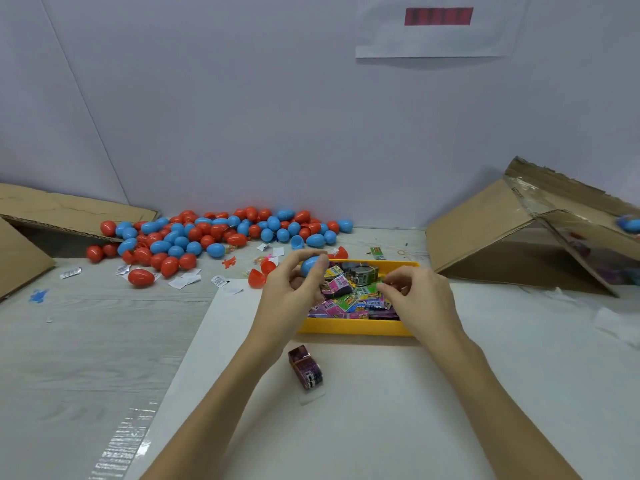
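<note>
The left hand point(294, 289) grips a blue plastic egg point(310, 265). The thumb is on the egg's near side and the fingers curl over its far end, so the egg sits at the fingertips, raised a little above the left far corner of the yellow tray point(353, 326). I think it is held there so that the other hand can reach it easily, probably to put a packet inside it.

The right hand point(419, 299) is just to the right of the egg, over the tray. Its fingers are curled and the tips come together close above the colourful packets point(349, 296). I cannot tell if it already pinches something small or holds nothing.

The egg is smooth, glossy and light blue. The fingers hide a part of it, so it is not clear if it is a whole closed egg or only one half.

Behind and to the left of the left hand lies a heap of red and blue eggs point(207, 233), which looks like the supply. A red half shell point(256, 278) lies just left of that hand. Nearer than both wrists, a purple bundle of packets point(306, 371) lies on the white sheet point(346, 427).
</note>
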